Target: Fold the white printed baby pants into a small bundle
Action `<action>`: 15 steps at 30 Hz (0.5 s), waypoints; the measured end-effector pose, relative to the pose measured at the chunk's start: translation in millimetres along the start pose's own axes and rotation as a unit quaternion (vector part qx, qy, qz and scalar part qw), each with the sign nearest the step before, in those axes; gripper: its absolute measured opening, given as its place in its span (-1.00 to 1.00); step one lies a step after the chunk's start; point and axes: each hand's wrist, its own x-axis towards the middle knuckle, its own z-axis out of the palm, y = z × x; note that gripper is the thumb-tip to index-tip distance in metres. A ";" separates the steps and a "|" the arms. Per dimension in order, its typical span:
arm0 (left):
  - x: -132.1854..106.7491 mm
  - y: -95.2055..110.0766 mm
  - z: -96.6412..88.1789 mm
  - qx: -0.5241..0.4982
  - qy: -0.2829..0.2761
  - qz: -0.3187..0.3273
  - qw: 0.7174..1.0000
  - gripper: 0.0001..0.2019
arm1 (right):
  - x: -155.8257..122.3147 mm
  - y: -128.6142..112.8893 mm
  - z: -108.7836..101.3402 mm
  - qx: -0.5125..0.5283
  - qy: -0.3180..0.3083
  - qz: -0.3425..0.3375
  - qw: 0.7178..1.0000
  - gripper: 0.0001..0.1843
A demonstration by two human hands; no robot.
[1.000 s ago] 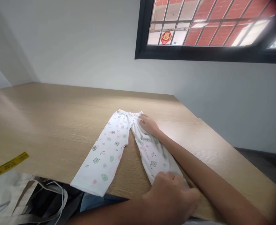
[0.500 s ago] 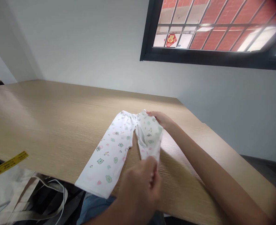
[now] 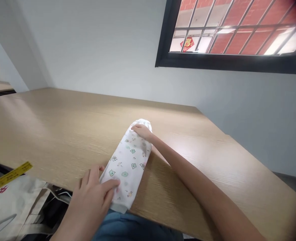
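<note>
A small pair of white trousers (image 3: 130, 160) with green and pink prints lies on the wooden table (image 3: 49, 134), folded lengthwise so one leg covers the other. My left hand (image 3: 92, 194) rests at the near cuff end by the table's front edge, thumb on top of the cloth and fingers beside it. Far up at the waistband, my right hand (image 3: 141, 131) lies flat on the fabric with its fingers stretched out, the arm running back across the table to the lower right.
A pale cloth bag (image 3: 14, 207) with straps sits below the table's front edge at lower left, beside a yellow measuring tape (image 3: 8, 177). A grey wall and a black-framed barred window (image 3: 233, 33) stand behind the table. Blue fabric (image 3: 132, 227) shows at my lap.
The right leg of the trousers has been carried over to the left and laid on the other leg. My left hand moved left to the cuffs; my right hand shifted onto the waistband.
</note>
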 end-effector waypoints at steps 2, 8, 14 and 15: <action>0.4 12.1 -3.5 -0.014 -0.019 0.049 0.999 -0.69 | -4.2 7.8 -9.6 0.001 -0.012 -0.009 1.000 -0.79; 20.6 50.1 -13.5 -0.069 -0.086 0.231 0.967 -0.78 | -32.5 16.8 -48.1 -0.006 -0.054 0.002 0.999 -0.77; 130.0 61.2 14.0 -0.096 -0.073 0.373 0.920 -0.66 | -78.0 9.1 -53.9 -0.045 -0.125 -0.052 0.990 -0.62; 145.6 61.6 21.4 -0.093 -0.068 0.369 0.922 -0.65 | -81.4 10.0 -50.4 -0.057 -0.131 -0.076 0.987 -0.60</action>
